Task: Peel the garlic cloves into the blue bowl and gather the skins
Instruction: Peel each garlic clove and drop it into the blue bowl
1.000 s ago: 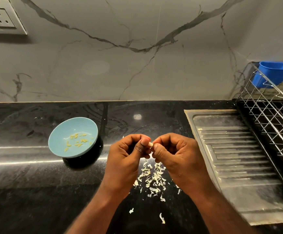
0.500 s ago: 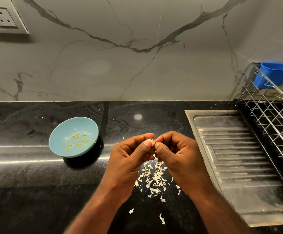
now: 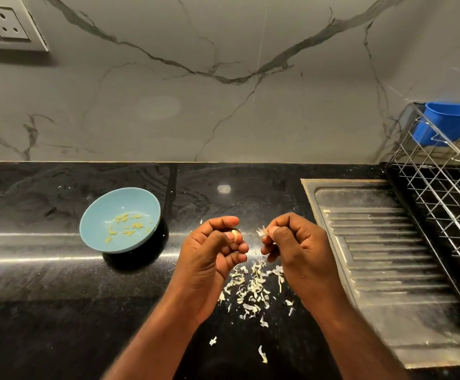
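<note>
The garlic clove (image 3: 234,233), bare and pale, sits pinched in the curled fingers of the left hand (image 3: 212,250), just right of the blue bowl (image 3: 100,215). Farther right, the right hand (image 3: 297,242) pinches the torn skin (image 3: 262,231). I judge it best to carry the clove over the bowl before releasing, then drop the skin onto the pile of skins (image 3: 250,289) on the table (image 3: 45,297). Half a second ago the hands met; now they are apart.

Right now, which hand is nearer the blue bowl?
Left. The left hand is just right of the blue bowl; the right hand is farther right, beside the drainboard.
</note>
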